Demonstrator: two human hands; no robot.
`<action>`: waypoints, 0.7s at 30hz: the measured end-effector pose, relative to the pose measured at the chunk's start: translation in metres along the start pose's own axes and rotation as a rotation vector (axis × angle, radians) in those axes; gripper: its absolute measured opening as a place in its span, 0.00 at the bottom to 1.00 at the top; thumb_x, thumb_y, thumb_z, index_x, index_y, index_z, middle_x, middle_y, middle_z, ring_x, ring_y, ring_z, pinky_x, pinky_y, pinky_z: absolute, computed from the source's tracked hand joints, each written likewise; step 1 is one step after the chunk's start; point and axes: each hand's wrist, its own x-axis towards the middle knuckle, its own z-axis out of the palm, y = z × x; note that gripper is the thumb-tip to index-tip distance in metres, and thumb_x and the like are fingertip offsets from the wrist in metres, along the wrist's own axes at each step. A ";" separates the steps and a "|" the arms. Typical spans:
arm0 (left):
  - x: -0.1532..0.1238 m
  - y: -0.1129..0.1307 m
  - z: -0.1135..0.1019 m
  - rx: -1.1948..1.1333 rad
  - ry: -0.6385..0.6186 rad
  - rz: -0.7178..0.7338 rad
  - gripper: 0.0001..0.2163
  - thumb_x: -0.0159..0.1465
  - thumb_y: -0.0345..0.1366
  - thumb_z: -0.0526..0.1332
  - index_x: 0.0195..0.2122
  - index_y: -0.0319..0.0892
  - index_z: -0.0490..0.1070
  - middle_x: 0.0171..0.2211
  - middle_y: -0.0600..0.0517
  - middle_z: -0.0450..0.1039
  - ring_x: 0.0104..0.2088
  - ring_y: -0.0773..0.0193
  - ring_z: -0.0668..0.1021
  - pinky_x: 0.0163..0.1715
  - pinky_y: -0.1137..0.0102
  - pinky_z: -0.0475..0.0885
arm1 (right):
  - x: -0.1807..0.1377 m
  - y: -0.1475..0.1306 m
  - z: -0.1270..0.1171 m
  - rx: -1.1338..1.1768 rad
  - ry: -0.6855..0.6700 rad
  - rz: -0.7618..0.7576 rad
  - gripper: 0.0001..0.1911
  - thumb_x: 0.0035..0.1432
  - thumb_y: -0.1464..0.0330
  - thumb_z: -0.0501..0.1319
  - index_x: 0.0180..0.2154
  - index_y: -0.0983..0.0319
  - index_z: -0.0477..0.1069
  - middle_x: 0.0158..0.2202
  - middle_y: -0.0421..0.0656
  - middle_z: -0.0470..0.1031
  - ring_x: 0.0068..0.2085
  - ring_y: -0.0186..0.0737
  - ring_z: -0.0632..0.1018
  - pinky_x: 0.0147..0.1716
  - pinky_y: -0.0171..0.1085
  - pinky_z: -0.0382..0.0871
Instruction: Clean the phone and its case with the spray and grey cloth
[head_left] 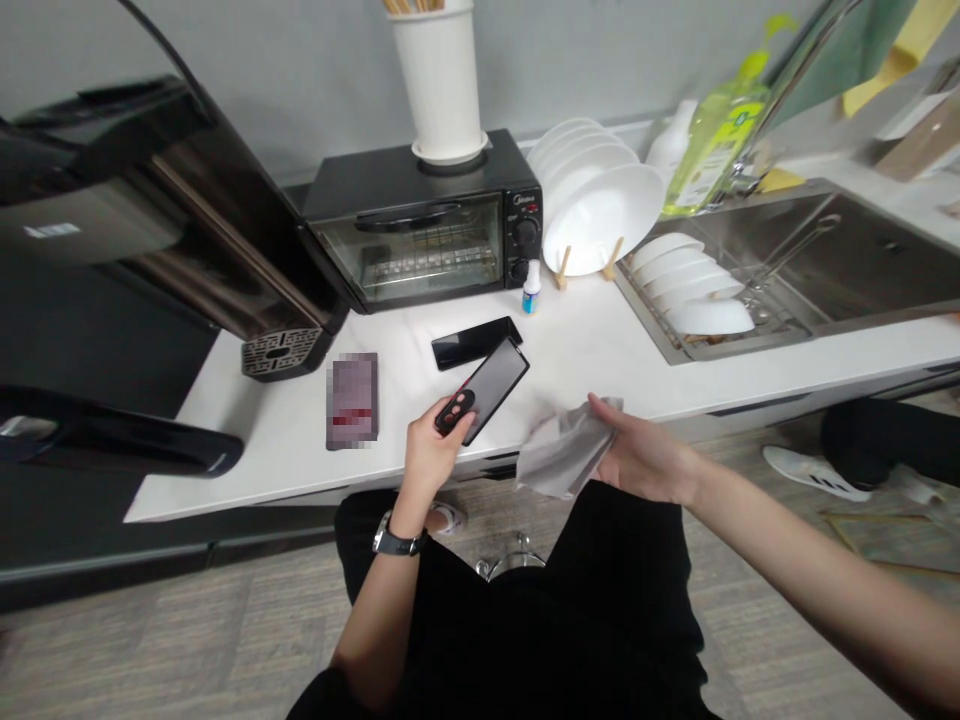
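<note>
My left hand (433,448) grips the lower end of a smartphone (493,386), with its grey, see-through back and camera lenses turned up. The phone is tilted over the front part of the counter. My right hand (641,458) pinches a thin grey cloth (564,452), which hangs in front of the counter edge, apart from the phone. Just behind the held phone, a second black phone (471,343) lies flat. A small white and blue spray bottle (531,290) stands beyond it. To the left, a blurred-out rectangular item (352,402) lies on the counter.
A black toaster oven (427,240) stands at the back, bearing a white container (439,85). White plates (604,215) stand in a rack beside it. At right is a sink (847,265) with bowls (694,290); a dark drink machine (195,200) stands left. Another person's shoe (817,472) shows at right.
</note>
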 end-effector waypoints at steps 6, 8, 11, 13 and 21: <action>0.001 -0.002 -0.001 -0.025 -0.024 -0.002 0.19 0.64 0.45 0.70 0.52 0.41 0.80 0.43 0.48 0.86 0.43 0.58 0.86 0.47 0.68 0.79 | -0.027 0.031 -0.001 0.137 -0.094 0.000 0.15 0.70 0.58 0.60 0.44 0.61 0.79 0.45 0.48 0.86 0.53 0.46 0.84 0.61 0.44 0.74; 0.001 -0.004 -0.001 -0.014 -0.030 0.001 0.19 0.64 0.45 0.69 0.52 0.40 0.80 0.43 0.48 0.86 0.43 0.58 0.86 0.47 0.68 0.79 | -0.030 0.037 0.001 0.154 -0.134 -0.052 0.12 0.63 0.63 0.63 0.45 0.61 0.79 0.45 0.46 0.86 0.54 0.47 0.83 0.64 0.45 0.71; 0.000 -0.007 -0.001 -0.015 -0.019 0.010 0.20 0.63 0.46 0.70 0.53 0.41 0.81 0.46 0.48 0.86 0.46 0.56 0.86 0.50 0.66 0.79 | -0.029 0.043 0.005 0.175 -0.158 -0.130 0.17 0.54 0.69 0.62 0.46 0.62 0.78 0.46 0.45 0.86 0.56 0.47 0.82 0.66 0.46 0.69; -0.001 -0.009 -0.002 -0.015 -0.013 0.020 0.19 0.63 0.46 0.71 0.51 0.41 0.81 0.47 0.47 0.86 0.47 0.56 0.85 0.50 0.66 0.80 | -0.026 0.044 0.008 0.180 -0.157 -0.174 0.19 0.52 0.69 0.60 0.46 0.61 0.78 0.47 0.44 0.85 0.57 0.49 0.81 0.66 0.49 0.68; 0.010 0.003 0.002 -0.016 -0.052 0.170 0.12 0.66 0.39 0.67 0.47 0.40 0.84 0.46 0.47 0.86 0.46 0.57 0.86 0.52 0.64 0.81 | -0.015 0.035 0.010 0.011 0.022 -0.426 0.19 0.53 0.64 0.62 0.47 0.56 0.80 0.51 0.44 0.85 0.58 0.55 0.80 0.63 0.55 0.73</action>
